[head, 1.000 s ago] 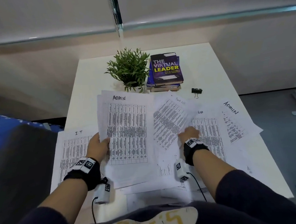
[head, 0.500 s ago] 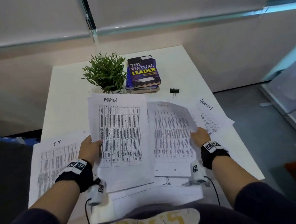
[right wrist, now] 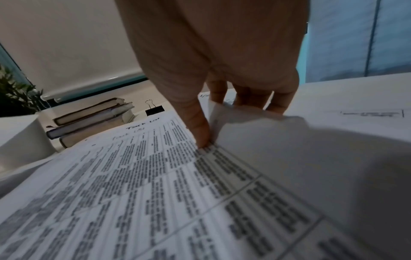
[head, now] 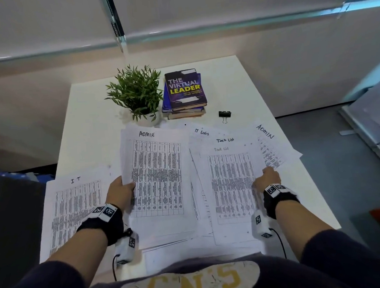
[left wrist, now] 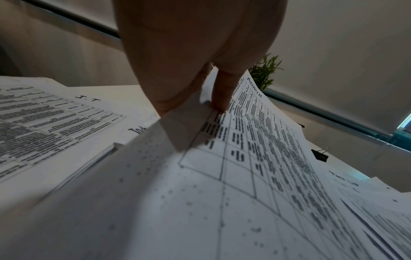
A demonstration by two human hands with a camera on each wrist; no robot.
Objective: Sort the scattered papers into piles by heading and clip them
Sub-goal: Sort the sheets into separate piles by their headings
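Between thumb and fingers of the right hand (head: 267, 177) sat the white printed "Task List" sheet (head: 231, 185), swung square since a second ago, over another Task List page. Opposite, the left hand (head: 120, 192) pinched the white "ADMIN" stack (head: 158, 179). Beyond, the black binder clip (head: 224, 114) waited; sorting continued.

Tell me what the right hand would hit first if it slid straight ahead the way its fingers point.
Probably the tilted ADMIN sheet: the right hand, pinching the Task List sheets, has its fingers right at that sheet's near edge. Beyond it lies bare table. Depth is unclear.
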